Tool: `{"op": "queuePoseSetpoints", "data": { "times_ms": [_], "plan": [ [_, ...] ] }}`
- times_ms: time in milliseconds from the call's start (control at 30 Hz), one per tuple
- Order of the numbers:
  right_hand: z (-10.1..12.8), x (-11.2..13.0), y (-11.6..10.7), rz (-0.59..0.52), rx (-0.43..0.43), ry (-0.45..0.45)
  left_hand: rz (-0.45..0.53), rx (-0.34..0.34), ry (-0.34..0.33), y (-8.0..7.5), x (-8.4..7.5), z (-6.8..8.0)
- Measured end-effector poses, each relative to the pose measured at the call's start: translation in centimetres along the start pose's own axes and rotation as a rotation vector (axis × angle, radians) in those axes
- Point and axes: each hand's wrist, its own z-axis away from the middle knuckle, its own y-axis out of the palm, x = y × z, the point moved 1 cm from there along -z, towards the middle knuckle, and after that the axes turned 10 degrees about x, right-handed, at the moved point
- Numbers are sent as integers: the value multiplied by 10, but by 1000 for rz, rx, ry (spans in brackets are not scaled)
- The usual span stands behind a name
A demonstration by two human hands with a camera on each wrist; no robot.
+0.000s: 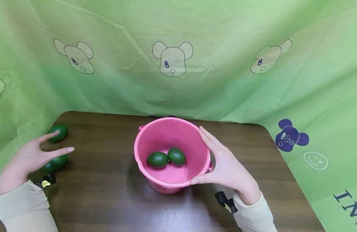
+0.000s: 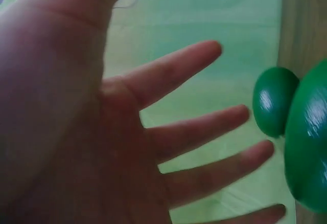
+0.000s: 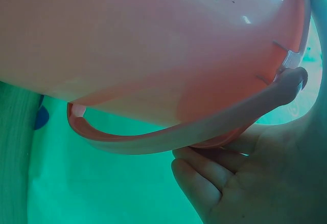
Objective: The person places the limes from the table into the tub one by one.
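A pink bucket [image 1: 166, 120] stands upright on the table, with two shiny dark green avocados [image 1: 158, 160] lying at its bottom. My right hand [image 1: 229, 166] holds the bucket's right rim, thumb at the near side and fingers farther back. In the right wrist view the bucket's handle [image 3: 148, 138] hangs along its side, in front of the fingers. At the left, my left hand [image 1: 30, 158] hovers with spread fingers over two more avocados, the far one [image 1: 59, 133] and the near one [image 1: 57, 163]. The left wrist view shows both avocados [image 2: 311, 147] beyond the fingertips, apart from them.
The brown wooden table [image 1: 103, 193] has rounded far corners. A green cloth [image 1: 219, 93] printed with bear heads hangs behind it and along both sides. Each wrist wears a black strap with a small camera [image 1: 224, 201].
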Motion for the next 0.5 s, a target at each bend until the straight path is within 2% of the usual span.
{"op": "queuePoseSetpoints", "data": {
  "times_ms": [133,200,267,500],
  "plan": [
    [1,-1,0,0,0,2,-61,123,-2,3,9,-3],
    [1,-1,0,4,1,1,-74,147,12,6,14,-4],
    [1,-1,-1,10,0,0,-80,152,24,8,19,-5],
    [-1,0,0,9,0,-6,-76,86,71,11,29,-12]
  ]
}}
